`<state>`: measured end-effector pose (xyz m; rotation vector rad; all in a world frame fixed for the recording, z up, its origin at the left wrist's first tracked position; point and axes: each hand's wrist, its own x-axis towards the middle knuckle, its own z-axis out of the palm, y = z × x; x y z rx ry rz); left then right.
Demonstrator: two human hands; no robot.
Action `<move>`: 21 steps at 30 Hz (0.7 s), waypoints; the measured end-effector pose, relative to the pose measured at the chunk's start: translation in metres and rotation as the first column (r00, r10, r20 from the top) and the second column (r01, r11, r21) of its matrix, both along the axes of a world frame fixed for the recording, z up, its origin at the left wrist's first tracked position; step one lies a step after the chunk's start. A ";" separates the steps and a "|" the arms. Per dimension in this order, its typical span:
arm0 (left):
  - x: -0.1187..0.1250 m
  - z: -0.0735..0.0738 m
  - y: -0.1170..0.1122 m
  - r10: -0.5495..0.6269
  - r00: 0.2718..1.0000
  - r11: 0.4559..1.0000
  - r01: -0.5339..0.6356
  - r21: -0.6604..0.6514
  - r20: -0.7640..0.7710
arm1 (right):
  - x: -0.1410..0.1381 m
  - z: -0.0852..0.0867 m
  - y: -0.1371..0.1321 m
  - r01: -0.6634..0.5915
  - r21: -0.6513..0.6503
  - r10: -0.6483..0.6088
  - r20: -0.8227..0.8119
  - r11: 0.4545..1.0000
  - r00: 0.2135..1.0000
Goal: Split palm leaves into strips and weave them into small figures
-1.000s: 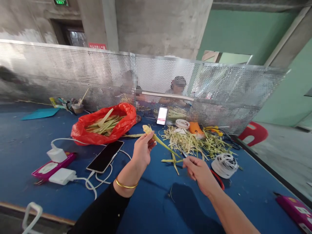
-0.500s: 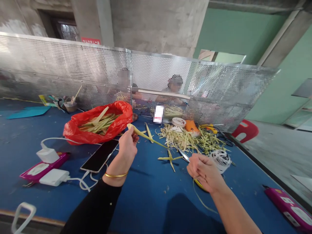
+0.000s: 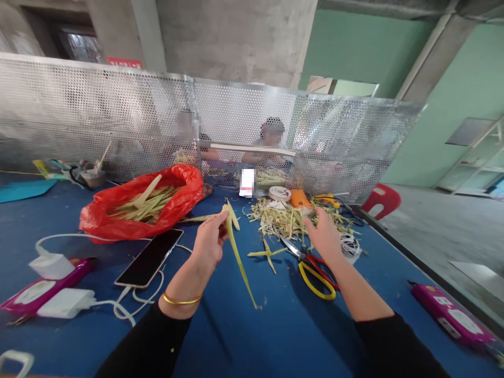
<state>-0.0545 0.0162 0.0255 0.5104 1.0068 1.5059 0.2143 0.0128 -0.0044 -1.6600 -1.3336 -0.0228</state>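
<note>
Some leaf scraps (image 3: 277, 219) hide behind the spread right hand (image 3: 325, 236); the left hand (image 3: 209, 237) pinches a leaf strip (image 3: 238, 253)

Left hand (image 3: 208, 239) pinching stalk (image 3: 239, 257) (tapered); scissors (image 3: 302, 255) on table (image 3: 252, 341).

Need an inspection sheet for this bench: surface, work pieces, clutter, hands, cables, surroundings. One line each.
Surface: blue tabletop, small flecks on it.
Work pieces: long greenish strip in hand; cross of strips beside the scissors; red bag holding more strips.
Clutter: pile of scraps, phone, orange packet.
Left hand: pinching the long strip near its upper end.
Right hand: over the pile, nothing seen held; contact unclear.
Cables: white cables loop around the phone, one reaching its lower end.
Surroundings: perforated screen with people behind; red chair at right.
</note>
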 end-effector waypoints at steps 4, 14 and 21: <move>0.015 -0.007 -0.012 -0.115 0.981 0.990 0.127 0.067 -0.158 | -0.019 -0.003 -0.018 -0.169 0.005 0.164 0.214 0.986 0.963; 0.046 -0.017 -0.046 -0.364 0.908 0.918 0.387 0.083 -0.208 | -0.079 0.003 -0.074 -0.790 -0.145 0.562 -0.628 0.596 0.539; 0.007 -0.015 0.003 0.107 0.993 0.994 -0.105 -0.038 0.043 | -0.078 -0.013 -0.071 -0.870 -0.213 0.544 -0.708 0.445 0.451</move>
